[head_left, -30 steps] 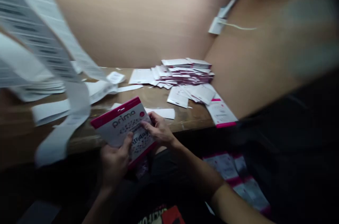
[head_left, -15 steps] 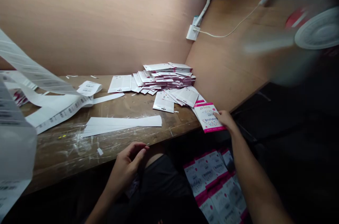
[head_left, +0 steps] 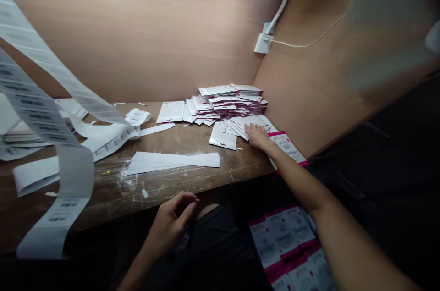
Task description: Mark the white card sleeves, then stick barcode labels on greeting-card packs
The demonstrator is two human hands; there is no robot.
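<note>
Clock face taken on the head view, 12 at top. Just off centre toward 3 o'clock: right hand (head_left: 257,137), palm down, fingertips on a fan of white packets (head_left: 237,126); thumb hidden, so cannot tell if clamped on one or merely touching. At 7 o'clock: left hand (head_left: 175,217), near the front edge of the wooden table (head_left: 187,140), fingers loosely curled, thumb and fingertips slightly apart. Toward 1 o'clock from centre, directly behind the fan: heaped packet pile (head_left: 233,103), mostly pale faces up. Farther out between 3 and 4 o'clock, just beside right wrist: printed packet (head_left: 287,146), magenta-banded, marked "prima", reaching the table edge. At 8 o'clock: overlapping white strips (head_left: 175,161), flat on the wood. At 9 o'clock: barcoded label strip (head_left: 37,114), curling over the table. At 5 o'clock, below table level: rows of magenta-banded packets (head_left: 285,236).
</note>
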